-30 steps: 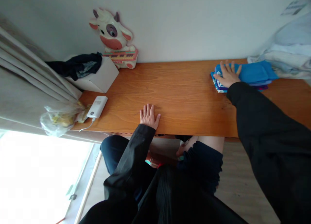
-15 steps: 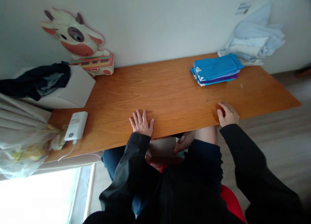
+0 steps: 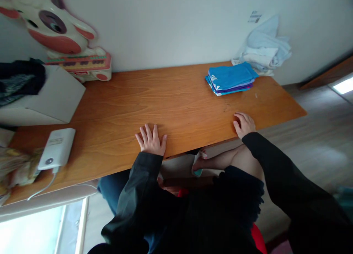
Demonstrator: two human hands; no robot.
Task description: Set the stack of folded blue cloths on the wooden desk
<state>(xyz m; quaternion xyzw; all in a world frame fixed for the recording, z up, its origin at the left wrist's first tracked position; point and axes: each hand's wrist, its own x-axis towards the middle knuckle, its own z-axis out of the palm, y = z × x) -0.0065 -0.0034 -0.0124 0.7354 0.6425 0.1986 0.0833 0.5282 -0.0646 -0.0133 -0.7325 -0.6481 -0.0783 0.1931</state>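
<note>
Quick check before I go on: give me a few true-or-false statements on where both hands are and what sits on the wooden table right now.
1. The left hand lies flat, fingers spread, on the orange-brown wooden table near its front edge. True.
2. The right hand rests on the stack of folded blue cloths. False: it sits on bare wood at the front edge, apart from the stack.
3. The white rectangular power bank has a white cable attached. True.
4. The cow-shaped toy keyboard stands at the table's right end. False: it stands at the back left, against the wall.
5. Pale crumpled laundry is piled behind the blue stack. True.
</note>
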